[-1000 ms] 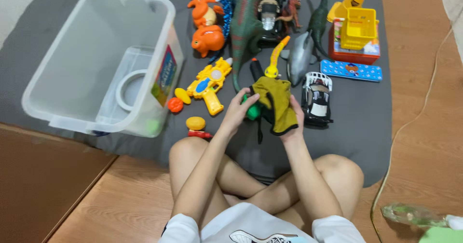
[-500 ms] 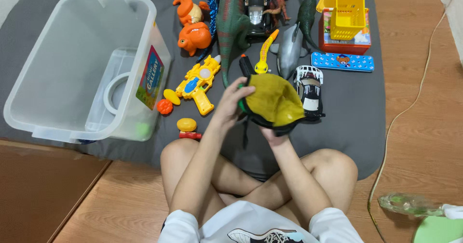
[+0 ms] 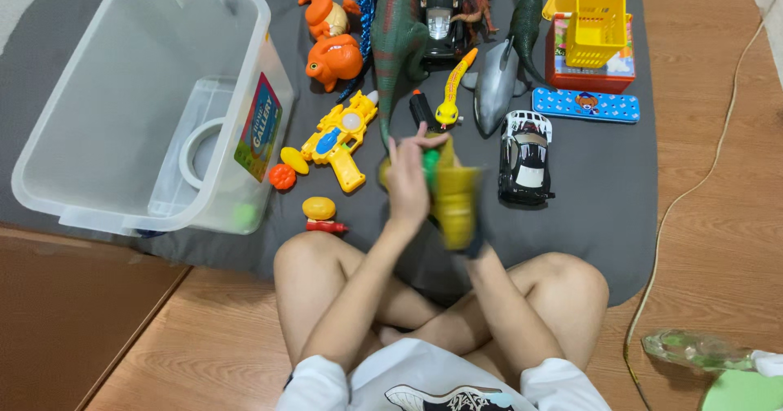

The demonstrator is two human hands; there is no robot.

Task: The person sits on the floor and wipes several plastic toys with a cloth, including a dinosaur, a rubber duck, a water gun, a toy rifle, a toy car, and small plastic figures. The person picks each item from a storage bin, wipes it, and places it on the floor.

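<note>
We see the left hand (image 3: pixel 405 184) with its grip closed around a small green toy (image 3: pixel 430 169), thumb and fingers wrapped about it, held above the grey mat (image 3: pixel 603 183) in front of the crossed legs. Touching it on the right, the right hand (image 3: pixel 461 215) is wrapped in a yellow-olive cloth (image 3: pixel 453 203) and pressed against the toy; motion blur keeps us from telling how its fingers lie beneath the fabric. Just beyond the hands lie a yellow toy snake (image 3: pixel 453 89) and a black-handled toy (image 3: pixel 421 109); to the right, a black-and-white toy car (image 3: pixel 524 158); to the left, a yellow toy gun (image 3: pixel 342 138), a small orange ball (image 3: pixel 282 176) and a yellow-and-red toy (image 3: pixel 320 214). Farther out stand a green dinosaur (image 3: pixel 400 40), a grey shark (image 3: pixel 496 93), two orange figures (image 3: pixel 333 32) and a yellow basket (image 3: pixel 599 29). A clear plastic bin (image 3: pixel 122 93) sits at far left.
</note>
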